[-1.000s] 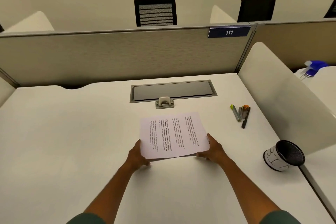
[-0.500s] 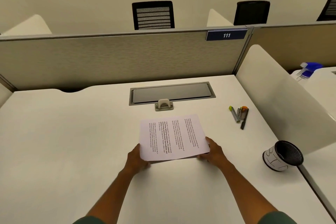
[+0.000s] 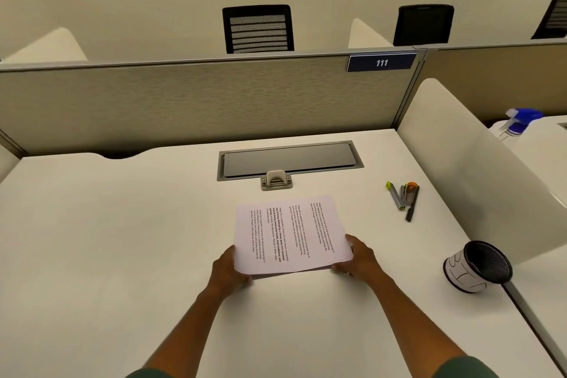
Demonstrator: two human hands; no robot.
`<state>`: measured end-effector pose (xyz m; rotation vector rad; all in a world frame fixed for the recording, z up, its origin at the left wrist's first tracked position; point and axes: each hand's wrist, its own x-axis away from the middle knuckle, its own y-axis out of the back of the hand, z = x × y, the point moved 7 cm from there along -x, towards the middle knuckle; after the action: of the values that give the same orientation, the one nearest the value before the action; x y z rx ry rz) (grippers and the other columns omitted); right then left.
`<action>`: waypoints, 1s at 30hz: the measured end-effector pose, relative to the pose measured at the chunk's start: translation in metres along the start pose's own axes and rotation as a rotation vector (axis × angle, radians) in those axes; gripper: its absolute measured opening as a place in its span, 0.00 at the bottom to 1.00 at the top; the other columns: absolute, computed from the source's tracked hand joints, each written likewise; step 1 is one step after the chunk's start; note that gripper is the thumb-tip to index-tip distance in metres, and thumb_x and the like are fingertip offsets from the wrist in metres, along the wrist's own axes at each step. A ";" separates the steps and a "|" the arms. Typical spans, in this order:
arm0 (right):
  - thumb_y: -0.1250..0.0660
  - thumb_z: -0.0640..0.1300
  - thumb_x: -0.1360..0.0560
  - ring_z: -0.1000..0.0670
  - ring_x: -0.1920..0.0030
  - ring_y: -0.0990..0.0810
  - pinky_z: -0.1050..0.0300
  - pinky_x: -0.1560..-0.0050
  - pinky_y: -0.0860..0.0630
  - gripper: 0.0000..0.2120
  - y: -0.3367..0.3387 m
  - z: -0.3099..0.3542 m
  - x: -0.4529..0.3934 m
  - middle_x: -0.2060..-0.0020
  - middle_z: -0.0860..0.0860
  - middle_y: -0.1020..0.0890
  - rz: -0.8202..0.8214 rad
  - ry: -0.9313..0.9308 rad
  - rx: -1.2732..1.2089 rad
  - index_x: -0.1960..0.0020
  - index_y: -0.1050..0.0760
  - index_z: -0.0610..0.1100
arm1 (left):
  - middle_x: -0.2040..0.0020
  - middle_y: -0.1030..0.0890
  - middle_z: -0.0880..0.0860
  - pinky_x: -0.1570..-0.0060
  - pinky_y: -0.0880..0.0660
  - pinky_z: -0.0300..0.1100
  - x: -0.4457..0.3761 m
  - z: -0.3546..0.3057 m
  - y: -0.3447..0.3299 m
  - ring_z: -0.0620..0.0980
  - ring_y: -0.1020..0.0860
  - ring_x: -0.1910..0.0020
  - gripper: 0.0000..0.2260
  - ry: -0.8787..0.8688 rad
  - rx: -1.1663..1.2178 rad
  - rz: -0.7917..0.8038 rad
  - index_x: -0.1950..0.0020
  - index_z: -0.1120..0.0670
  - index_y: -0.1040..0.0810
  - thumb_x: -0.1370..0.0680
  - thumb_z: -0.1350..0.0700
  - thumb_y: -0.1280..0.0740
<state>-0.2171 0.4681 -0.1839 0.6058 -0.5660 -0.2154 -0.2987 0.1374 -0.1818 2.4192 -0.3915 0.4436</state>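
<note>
A sheet of printed white paper (image 3: 291, 233), its text running sideways, is held just above the white desk (image 3: 92, 239) in the middle of the head view. My left hand (image 3: 227, 273) grips its near left corner. My right hand (image 3: 357, 259) grips its near right corner. The near edge is lifted, with a shadow under it; the fingers of both hands are hidden beneath the sheet.
A grey cable hatch (image 3: 290, 159) with a small beige clip (image 3: 276, 181) lies behind the paper. Several pens and markers (image 3: 405, 198) lie at the right. A black mesh cup (image 3: 478, 265) lies tipped near the curved side divider (image 3: 478, 163). A partition labelled 111 (image 3: 381, 62) closes the back.
Both hands and the paper have stayed nearly where they were; the view has shifted slightly.
</note>
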 end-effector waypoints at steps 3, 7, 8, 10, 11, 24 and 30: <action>0.19 0.42 0.40 0.50 0.54 0.22 0.61 0.63 0.22 0.40 -0.001 0.000 -0.001 0.52 0.54 0.25 0.000 -0.014 0.008 0.31 0.33 0.45 | 0.57 0.21 0.50 0.73 0.27 0.35 0.000 0.001 0.000 0.50 0.22 0.62 0.26 0.015 0.016 -0.016 0.39 0.54 0.28 0.34 0.64 0.26; 0.19 0.42 0.40 0.50 0.54 0.23 0.56 0.56 0.20 0.41 -0.002 -0.002 -0.005 0.52 0.54 0.25 -0.010 -0.012 0.023 0.31 0.33 0.45 | 0.56 0.23 0.50 0.64 0.24 0.40 0.000 -0.001 0.001 0.53 0.23 0.56 0.30 0.018 -0.017 -0.009 0.38 0.55 0.29 0.36 0.63 0.22; 0.20 0.42 0.40 0.49 0.52 0.23 0.54 0.53 0.19 0.42 -0.002 -0.003 -0.006 0.49 0.53 0.25 -0.010 -0.011 0.020 0.30 0.34 0.45 | 0.55 0.22 0.51 0.62 0.23 0.43 0.000 -0.002 0.001 0.54 0.23 0.56 0.29 0.010 -0.033 -0.003 0.40 0.55 0.29 0.37 0.62 0.21; 0.20 0.42 0.40 0.47 0.48 0.23 0.49 0.50 0.19 0.44 -0.002 -0.004 -0.006 0.45 0.51 0.23 -0.003 -0.009 0.019 0.29 0.35 0.46 | 0.56 0.22 0.52 0.61 0.24 0.43 0.000 -0.003 0.002 0.54 0.24 0.58 0.28 -0.006 -0.058 0.005 0.42 0.55 0.28 0.38 0.60 0.20; 0.19 0.43 0.41 0.47 0.47 0.23 0.49 0.50 0.18 0.44 -0.002 -0.004 -0.006 0.45 0.51 0.23 0.001 -0.007 0.023 0.28 0.35 0.46 | 0.58 0.22 0.51 0.63 0.25 0.41 0.001 -0.004 0.002 0.52 0.24 0.60 0.27 -0.013 -0.065 0.004 0.43 0.54 0.27 0.37 0.60 0.20; 0.22 0.44 0.42 0.54 0.63 0.19 0.63 0.71 0.23 0.31 -0.003 -0.002 -0.005 0.60 0.59 0.21 -0.004 -0.021 0.014 0.42 0.28 0.51 | 0.64 0.21 0.50 0.78 0.30 0.30 0.005 -0.008 0.002 0.42 0.24 0.78 0.17 0.001 0.046 -0.005 0.49 0.55 0.25 0.33 0.68 0.27; 0.19 0.48 0.43 0.50 0.60 0.21 0.63 0.70 0.23 0.37 -0.001 0.002 -0.003 0.55 0.54 0.21 0.017 -0.009 0.046 0.39 0.32 0.50 | 0.65 0.22 0.49 0.78 0.30 0.30 0.004 -0.008 0.002 0.41 0.25 0.77 0.17 -0.003 0.022 -0.015 0.49 0.53 0.27 0.32 0.66 0.26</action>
<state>-0.2208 0.4673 -0.1844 0.6449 -0.5859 -0.1890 -0.2978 0.1403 -0.1738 2.4428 -0.3714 0.4400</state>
